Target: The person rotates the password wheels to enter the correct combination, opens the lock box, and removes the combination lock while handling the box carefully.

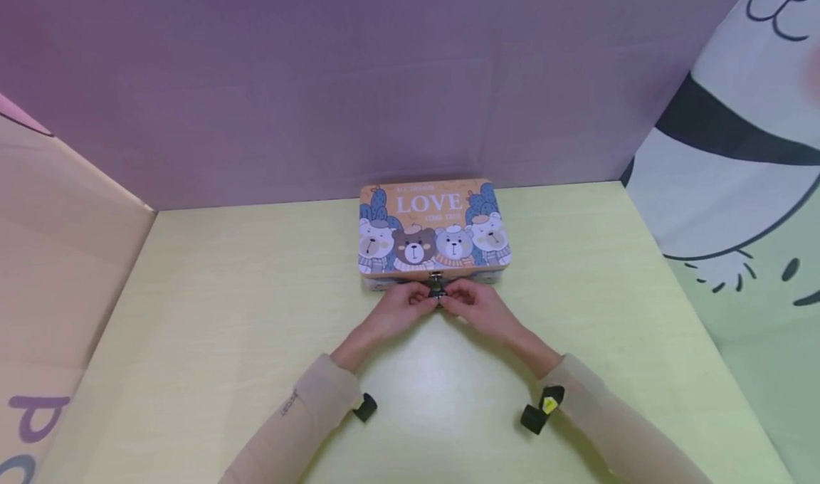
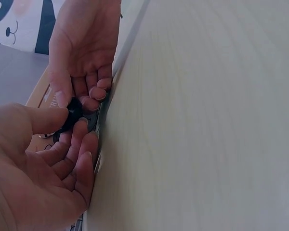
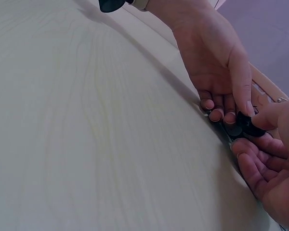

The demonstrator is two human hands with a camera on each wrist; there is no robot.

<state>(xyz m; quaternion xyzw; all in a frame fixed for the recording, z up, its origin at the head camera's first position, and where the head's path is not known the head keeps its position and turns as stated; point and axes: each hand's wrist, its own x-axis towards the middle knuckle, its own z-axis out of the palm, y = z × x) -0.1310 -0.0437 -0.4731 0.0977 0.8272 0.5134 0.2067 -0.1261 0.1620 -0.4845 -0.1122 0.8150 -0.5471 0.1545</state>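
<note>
A rectangular tin box [image 1: 416, 213] with an orange lid, printed bears and the word LOVE sits near the back of the table. At the middle of its front is a metal clasp [image 1: 436, 275], with a small black padlock [image 1: 438, 293] just below it. My left hand [image 1: 397, 310] pinches the padlock from the left between thumb and fingers. From the other side, my right hand [image 1: 483, 309] pinches it too, the two thumbs close together. Both wrist views show the dark padlock [image 2: 73, 114] between the fingertips, which partly hide it.
The pale wooden table [image 1: 243, 292] extends around the box on both sides and in front. Behind stands a purple backdrop [image 1: 288, 100], and a printed panel [image 1: 737, 185] rises along the right. Each sleeved wrist wears a small black device [image 1: 534, 418].
</note>
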